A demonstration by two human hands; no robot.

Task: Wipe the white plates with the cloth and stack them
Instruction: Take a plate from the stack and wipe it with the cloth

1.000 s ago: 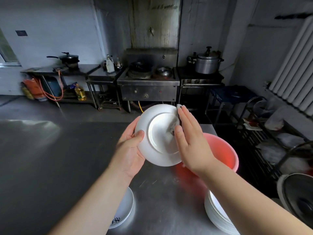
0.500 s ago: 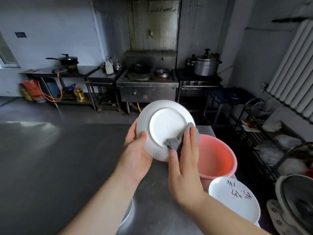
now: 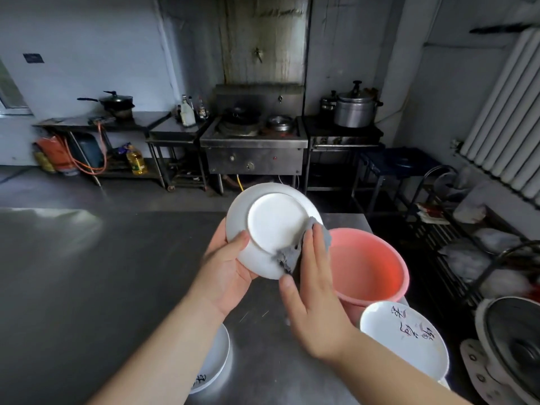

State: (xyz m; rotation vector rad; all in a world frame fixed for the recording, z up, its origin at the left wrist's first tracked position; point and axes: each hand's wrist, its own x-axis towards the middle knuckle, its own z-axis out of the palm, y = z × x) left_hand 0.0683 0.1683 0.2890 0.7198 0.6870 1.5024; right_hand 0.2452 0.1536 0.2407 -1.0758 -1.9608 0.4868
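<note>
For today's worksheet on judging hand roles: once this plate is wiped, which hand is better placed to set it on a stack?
Probably the left hand: it already grips the white plate by its rim, while the right hand presses the cloth against it.

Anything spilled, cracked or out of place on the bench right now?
Nothing stands out. The left hand grips the white plate, underside facing the camera, while the right hand presses the grey cloth against its rim. The pink basin sits upright; no cracks or spills visible.
</note>
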